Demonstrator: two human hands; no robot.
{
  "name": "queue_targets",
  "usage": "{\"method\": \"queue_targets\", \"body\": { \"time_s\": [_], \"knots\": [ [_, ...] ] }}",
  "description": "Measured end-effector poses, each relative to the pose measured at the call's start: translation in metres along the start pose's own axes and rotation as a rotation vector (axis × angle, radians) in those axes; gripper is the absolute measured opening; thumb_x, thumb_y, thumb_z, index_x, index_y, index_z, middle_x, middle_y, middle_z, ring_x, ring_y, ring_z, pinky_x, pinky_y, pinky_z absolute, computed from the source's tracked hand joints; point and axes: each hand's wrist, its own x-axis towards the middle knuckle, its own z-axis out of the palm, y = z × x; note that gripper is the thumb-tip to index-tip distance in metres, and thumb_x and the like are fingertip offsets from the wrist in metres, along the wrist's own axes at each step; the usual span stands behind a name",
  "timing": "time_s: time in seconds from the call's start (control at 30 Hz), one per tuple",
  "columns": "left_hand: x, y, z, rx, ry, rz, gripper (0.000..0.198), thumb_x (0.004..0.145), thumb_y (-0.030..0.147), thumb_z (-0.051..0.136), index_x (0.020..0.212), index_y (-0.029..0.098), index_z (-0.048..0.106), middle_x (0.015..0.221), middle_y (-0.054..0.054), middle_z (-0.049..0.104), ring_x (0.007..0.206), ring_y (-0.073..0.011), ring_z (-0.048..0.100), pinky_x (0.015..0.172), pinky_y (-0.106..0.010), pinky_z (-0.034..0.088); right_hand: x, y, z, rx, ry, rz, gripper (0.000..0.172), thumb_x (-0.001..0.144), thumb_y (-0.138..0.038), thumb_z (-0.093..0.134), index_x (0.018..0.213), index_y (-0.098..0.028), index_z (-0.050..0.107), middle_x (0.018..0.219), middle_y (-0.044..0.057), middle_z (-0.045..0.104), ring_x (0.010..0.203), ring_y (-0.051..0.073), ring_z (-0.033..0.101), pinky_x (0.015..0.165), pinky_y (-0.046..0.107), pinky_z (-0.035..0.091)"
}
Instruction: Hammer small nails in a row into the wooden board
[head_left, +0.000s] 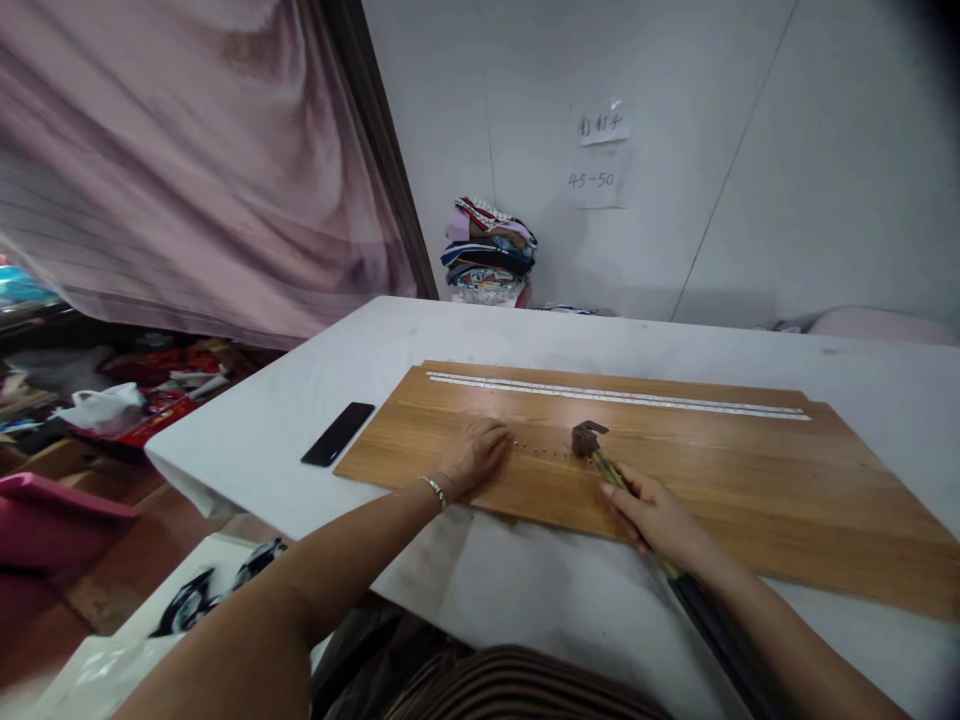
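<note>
A claw hammer (584,440) with a rusty head and a yellowish shaft ending in a dark grip is held by my right hand (649,515), fingers wrapped partway along the shaft. Its head is over the wooden board (720,470), close to a row of small nails (544,451). At the left end of that row rests my left hand (480,457), its fingers bent and drawn together against the board. What its fingertips pinch, if anything, is too small to make out. A bracelet circles the left wrist.
Two white strips (615,395) run along the board's far side. A black phone (337,434) lies left of the board on the white table (420,325). Folded cloths (491,250) are stacked behind the table by the wall. A pink curtain (225,150) hangs at left.
</note>
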Motion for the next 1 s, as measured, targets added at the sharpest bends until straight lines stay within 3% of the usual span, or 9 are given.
{"method": "queue_targets", "body": {
  "time_s": [0.33,0.6,1.0],
  "knots": [
    [0.007,0.009,-0.007,0.029,-0.137,0.175,0.03,0.094,0.028,0.038,0.111,0.021,0.061,0.113,-0.007,0.064,0.104,-0.0186,0.058,0.093,-0.037,0.046,-0.004,-0.005,-0.001,-0.041,-0.005,0.033,0.047,0.086,-0.043,0.047,0.122,-0.013,0.049,0.045,-0.011,0.034,0.032,0.009,0.033,0.032,0.02,0.032],
    [0.007,0.008,-0.005,-0.008,-0.15,0.151,0.029,0.094,0.028,0.036,0.108,0.022,0.062,0.111,-0.007,0.064,0.103,-0.018,0.057,0.093,-0.038,0.045,-0.003,-0.002,0.0,0.016,0.023,0.042,0.045,0.085,-0.043,0.049,0.121,-0.017,0.051,0.054,-0.009,0.036,0.035,0.008,0.035,0.031,0.02,0.032],
    [0.012,0.009,-0.006,-0.032,-0.155,0.104,0.028,0.094,0.03,0.037,0.1,0.022,0.063,0.103,-0.006,0.064,0.098,-0.0176,0.056,0.092,-0.037,0.045,-0.003,-0.005,-0.001,0.016,0.022,0.023,0.049,0.085,-0.042,0.049,0.125,-0.013,0.05,0.046,-0.011,0.034,0.033,0.009,0.034,0.031,0.02,0.032]
  ]
}}
